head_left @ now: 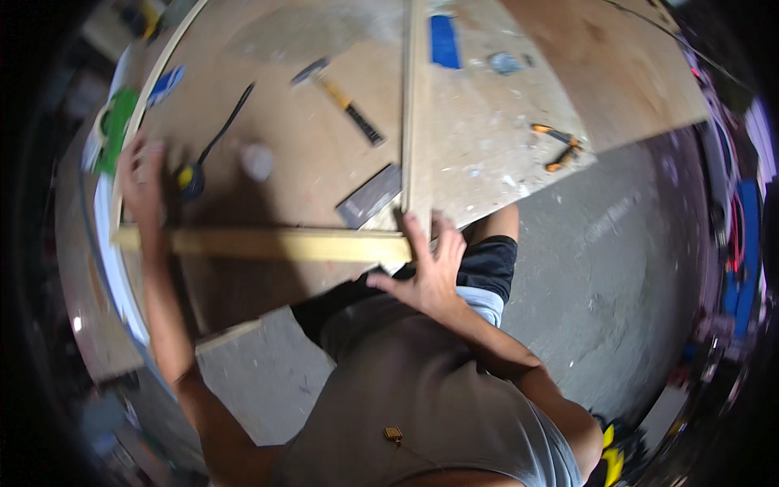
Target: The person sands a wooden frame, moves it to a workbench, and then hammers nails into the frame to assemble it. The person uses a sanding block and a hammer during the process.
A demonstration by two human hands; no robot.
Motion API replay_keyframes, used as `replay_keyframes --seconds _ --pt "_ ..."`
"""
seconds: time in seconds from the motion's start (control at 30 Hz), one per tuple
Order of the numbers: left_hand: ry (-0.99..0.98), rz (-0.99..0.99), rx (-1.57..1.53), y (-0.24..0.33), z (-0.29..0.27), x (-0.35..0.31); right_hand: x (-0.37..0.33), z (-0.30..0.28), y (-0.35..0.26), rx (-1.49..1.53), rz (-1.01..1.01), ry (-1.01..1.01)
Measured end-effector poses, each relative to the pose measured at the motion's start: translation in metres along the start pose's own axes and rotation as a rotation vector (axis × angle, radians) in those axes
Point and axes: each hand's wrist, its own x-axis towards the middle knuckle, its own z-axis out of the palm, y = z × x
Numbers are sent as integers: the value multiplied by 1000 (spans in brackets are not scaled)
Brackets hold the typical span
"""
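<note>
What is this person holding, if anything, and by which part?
The right grip is at the near right corner of the wooden frame; the left grip is by its left side. Whether either holds it is unclear.

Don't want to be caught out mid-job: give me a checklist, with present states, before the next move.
1. Right hand at the right end of the near strip: ok.
2. Left hand gripping the left strip: cannot tell, blurred.
3. Hammer off the strips: ok, it lies between them.
4. Inner side of the right strip free: not ok, the grey block lies close against it.
5. Pliers well back from the table edge: not ok, they lie near it.
</note>
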Motion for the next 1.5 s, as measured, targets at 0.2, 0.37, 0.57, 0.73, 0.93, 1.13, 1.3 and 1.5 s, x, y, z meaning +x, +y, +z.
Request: replay_keyframes --seconds 0.2,0.37,0.57,0.73,0.93,1.13,1.3,1.5 --pt "-606 245 -30 194 6 -132 2 12 11 218 -149 88" --pt "-762 276 -178 197 62 -163 14 -3 45 378 -249 -38" --pt "-646 265 -278 193 63 -167 35 -12 68 540 -348 -245" --pt "-694 267 -258 192 67 -169 39 -15 72 589 -388 -291" --pt "-656 291 -186 199 64 -165 44 -10 76 643 -460 -363" --pt "-649 253 -168 202 80 -169 43 -3 75 683 -474 -296" --pt "-620 278 -110 199 83 -174 43 -1 78 637 -475 -316" --pt "-623 267 -92 200 80 -175 40 0 81 634 -470 -289"
